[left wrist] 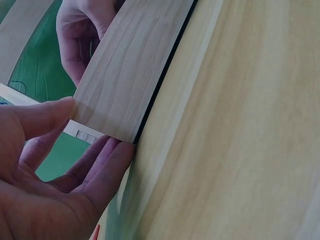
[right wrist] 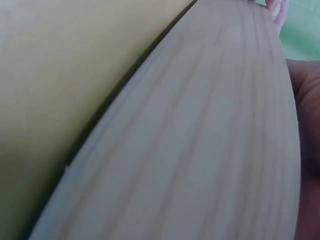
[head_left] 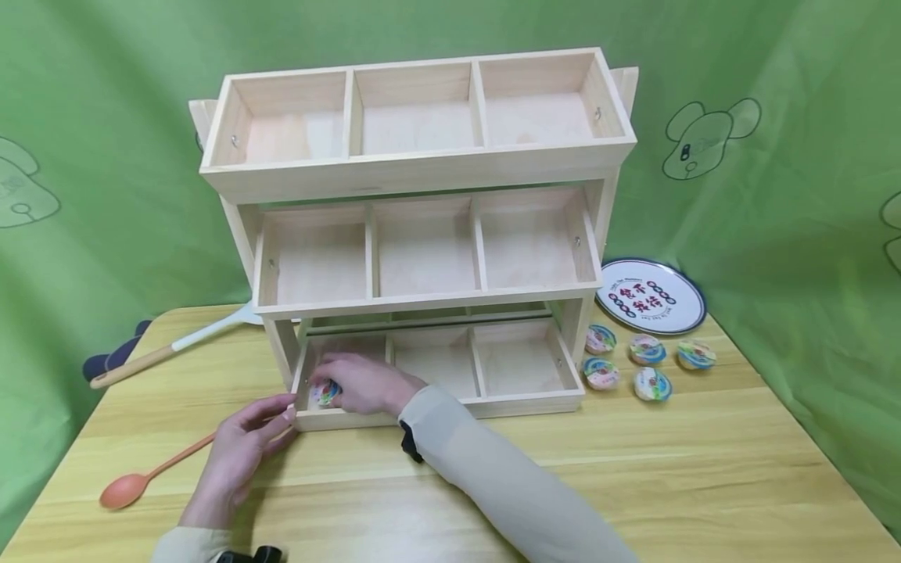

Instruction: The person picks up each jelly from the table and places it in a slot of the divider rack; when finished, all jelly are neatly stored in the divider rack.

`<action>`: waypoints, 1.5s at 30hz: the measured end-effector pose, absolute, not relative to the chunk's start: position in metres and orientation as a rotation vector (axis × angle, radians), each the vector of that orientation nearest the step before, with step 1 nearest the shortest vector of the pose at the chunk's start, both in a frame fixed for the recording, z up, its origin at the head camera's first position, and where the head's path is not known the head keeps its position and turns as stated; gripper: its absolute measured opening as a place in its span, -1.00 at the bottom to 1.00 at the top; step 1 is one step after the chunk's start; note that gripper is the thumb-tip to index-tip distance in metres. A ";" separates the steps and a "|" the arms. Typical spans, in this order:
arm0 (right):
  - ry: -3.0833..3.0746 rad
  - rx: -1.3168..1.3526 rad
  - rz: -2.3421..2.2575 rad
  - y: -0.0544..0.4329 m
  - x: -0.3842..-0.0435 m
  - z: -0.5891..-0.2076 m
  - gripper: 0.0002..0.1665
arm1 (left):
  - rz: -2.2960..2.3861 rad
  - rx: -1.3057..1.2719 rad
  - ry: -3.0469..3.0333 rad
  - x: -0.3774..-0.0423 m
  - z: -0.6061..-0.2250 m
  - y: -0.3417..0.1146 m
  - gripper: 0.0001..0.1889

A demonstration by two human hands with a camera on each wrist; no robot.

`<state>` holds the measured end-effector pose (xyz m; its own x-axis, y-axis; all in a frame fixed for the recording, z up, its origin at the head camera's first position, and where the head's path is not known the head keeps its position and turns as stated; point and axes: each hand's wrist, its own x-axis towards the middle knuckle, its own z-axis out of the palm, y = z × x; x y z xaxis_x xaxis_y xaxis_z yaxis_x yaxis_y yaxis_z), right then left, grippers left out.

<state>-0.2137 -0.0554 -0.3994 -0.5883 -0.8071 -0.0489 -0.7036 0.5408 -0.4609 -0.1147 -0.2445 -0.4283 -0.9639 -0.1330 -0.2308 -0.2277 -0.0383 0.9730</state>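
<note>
Right grip: right hand reaches over the front wall, fingers curled down round a cup; how firmly, can't tell.
Cup spot: bottom tray, left compartment, near the front wall; partly covered by fingers.
Left grip: left hand pinches the tray's front left corner, thumb at top edge, fingers at lower edge.
Edges: front wall and left side wall bound the cup's compartment; a divider stands on its right, beside the right hand.
Room: bottom tray is open from above and in front; middle tray overhangs behind the hand. Tabletop runs out in front of the rack and to its right.
In the way: right forearm sleeve crosses in front of the tray; front wall hides much of the right hand in both wrist views.
Right side: five more cups in a loose group beside the rack, plate just behind them.
Left side: orange spoon, handle running toward the left hand; spatula slants toward the rack, a dark thing partly behind its handle.
Backdrop: green cloth with mouse-like line drawings.
Writing: red Chinese characters on plate, rim print too small; cup lids colourful, text unreadable.
</note>
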 end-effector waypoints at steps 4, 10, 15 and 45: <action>2.554 -1.293 -0.566 -0.054 -0.213 -0.400 -0.48 | 2.168 -0.393 2.138 -0.114 -0.428 -0.244 -0.60; 2.595 -1.347 -0.498 -0.043 -0.209 -0.389 -0.42 | 2.154 -0.397 2.154 -0.115 -0.428 -0.245 -0.60; 2.589 -1.276 -0.539 -0.026 -0.205 -0.377 -0.40 | 2.154 -0.395 2.151 -0.115 -0.429 -0.246 -0.61; 2.694 -1.076 -0.734 0.101 -0.185 -0.352 -0.46 | 2.153 -0.421 2.125 -0.114 -0.429 -0.245 -0.58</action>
<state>-0.1854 0.1010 -0.3515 -0.7317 -0.6804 0.0415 -0.6073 0.6231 -0.4929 -0.1144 -0.2451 -0.4294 -0.9582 -0.1302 -0.2548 -0.2530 -0.0300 0.9670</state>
